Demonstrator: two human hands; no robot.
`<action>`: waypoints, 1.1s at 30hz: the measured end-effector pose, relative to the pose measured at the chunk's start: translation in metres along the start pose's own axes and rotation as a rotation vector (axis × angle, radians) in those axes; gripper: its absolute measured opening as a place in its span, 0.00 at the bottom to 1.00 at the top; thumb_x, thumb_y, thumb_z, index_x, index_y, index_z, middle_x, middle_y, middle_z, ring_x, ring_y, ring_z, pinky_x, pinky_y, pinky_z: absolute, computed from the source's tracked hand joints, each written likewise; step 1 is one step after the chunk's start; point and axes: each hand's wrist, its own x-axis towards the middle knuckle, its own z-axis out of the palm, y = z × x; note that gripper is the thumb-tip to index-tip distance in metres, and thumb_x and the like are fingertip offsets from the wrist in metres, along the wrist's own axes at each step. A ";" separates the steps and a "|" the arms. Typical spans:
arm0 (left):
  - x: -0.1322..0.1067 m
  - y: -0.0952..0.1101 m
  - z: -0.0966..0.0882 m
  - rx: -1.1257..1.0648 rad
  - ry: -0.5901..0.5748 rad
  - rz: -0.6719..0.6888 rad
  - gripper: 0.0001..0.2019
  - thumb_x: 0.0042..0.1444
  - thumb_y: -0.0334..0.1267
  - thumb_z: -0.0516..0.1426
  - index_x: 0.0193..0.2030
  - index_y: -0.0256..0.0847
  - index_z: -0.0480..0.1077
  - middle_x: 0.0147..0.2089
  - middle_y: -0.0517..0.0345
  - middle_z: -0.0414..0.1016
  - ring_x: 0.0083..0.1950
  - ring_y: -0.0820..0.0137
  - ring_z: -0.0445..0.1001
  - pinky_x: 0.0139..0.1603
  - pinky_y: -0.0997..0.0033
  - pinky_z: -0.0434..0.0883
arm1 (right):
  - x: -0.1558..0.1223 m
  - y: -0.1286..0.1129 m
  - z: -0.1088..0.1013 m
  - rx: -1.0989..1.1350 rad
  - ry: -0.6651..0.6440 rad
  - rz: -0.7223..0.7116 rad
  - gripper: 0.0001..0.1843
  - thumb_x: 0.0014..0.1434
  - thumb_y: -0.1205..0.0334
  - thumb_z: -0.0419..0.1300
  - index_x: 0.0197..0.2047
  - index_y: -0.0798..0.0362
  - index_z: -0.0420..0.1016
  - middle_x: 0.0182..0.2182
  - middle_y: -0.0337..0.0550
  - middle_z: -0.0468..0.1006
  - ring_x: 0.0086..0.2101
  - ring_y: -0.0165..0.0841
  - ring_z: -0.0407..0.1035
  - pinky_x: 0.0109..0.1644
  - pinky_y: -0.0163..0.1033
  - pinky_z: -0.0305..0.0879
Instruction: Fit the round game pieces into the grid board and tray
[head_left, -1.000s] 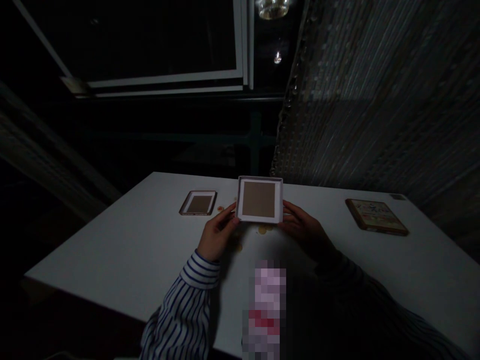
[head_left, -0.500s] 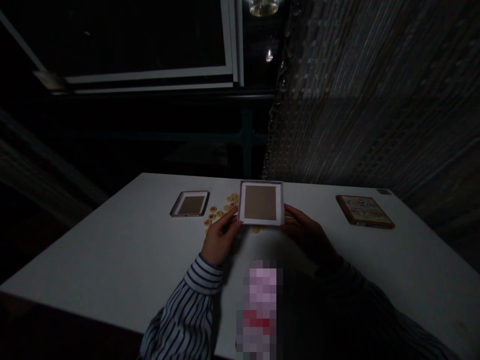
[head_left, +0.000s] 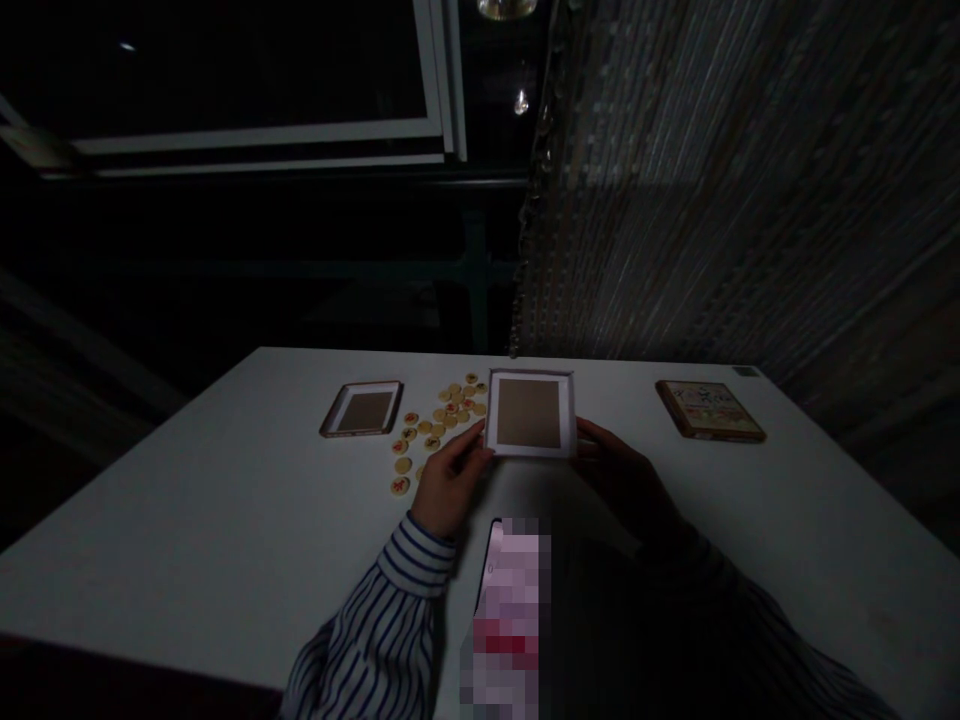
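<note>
My left hand (head_left: pixel 452 485) and my right hand (head_left: pixel 626 480) hold a shallow square box (head_left: pixel 528 412) between them, one at each side. Its inside faces me, tilted up, with a white border around a brown bottom. The fingers of both hands are closed on its edges, though the right hand is dark. Left of the box, several round xiangqi pieces (head_left: pixel 439 420) lie scattered on the white table (head_left: pixel 225 520). Some show red or black characters. My left hand covers part of the group.
Another open shallow box (head_left: pixel 361 409) lies on the left. A closed box with a printed cover (head_left: pixel 711 410) rests at the right. A phone (head_left: pixel 491 570), mostly pixelated, is near me. Strings of a bead curtain (head_left: pixel 675 200) hang behind the table's far right edge.
My hands have moved the box slightly right and toward me relative to the table. More pieces now show left of it. The whole view has shifted a little.
</note>
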 end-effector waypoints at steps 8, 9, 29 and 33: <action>-0.001 -0.016 0.013 -0.100 -0.060 -0.010 0.22 0.49 0.40 0.57 0.52 0.38 0.65 0.47 0.51 0.72 0.45 0.69 0.71 0.51 0.65 0.65 | -0.007 0.011 -0.005 -0.046 0.121 0.015 0.26 0.52 0.57 0.56 0.54 0.52 0.60 0.39 0.46 0.75 0.39 0.36 0.71 0.41 0.44 0.70; -0.001 -0.017 0.014 -0.100 -0.058 -0.017 0.22 0.49 0.40 0.57 0.52 0.39 0.65 0.46 0.51 0.72 0.45 0.69 0.71 0.51 0.65 0.65 | -0.007 0.013 -0.005 -0.043 0.133 0.022 0.26 0.52 0.57 0.56 0.54 0.52 0.61 0.38 0.46 0.75 0.38 0.36 0.71 0.40 0.44 0.70; -0.005 -0.023 0.031 0.037 -0.052 -0.006 0.19 0.50 0.40 0.56 0.49 0.37 0.68 0.47 0.51 0.72 0.48 0.68 0.70 0.51 0.66 0.65 | -0.019 0.011 -0.014 -0.269 0.158 -0.012 0.23 0.55 0.57 0.53 0.54 0.52 0.60 0.42 0.48 0.74 0.39 0.36 0.71 0.41 0.43 0.70; -0.001 -0.021 0.034 0.110 -0.106 0.082 0.16 0.51 0.38 0.55 0.48 0.40 0.69 0.47 0.52 0.71 0.47 0.68 0.70 0.50 0.67 0.65 | -0.026 0.011 -0.022 -0.258 0.148 0.037 0.23 0.55 0.56 0.52 0.54 0.51 0.60 0.41 0.48 0.75 0.39 0.37 0.71 0.40 0.43 0.70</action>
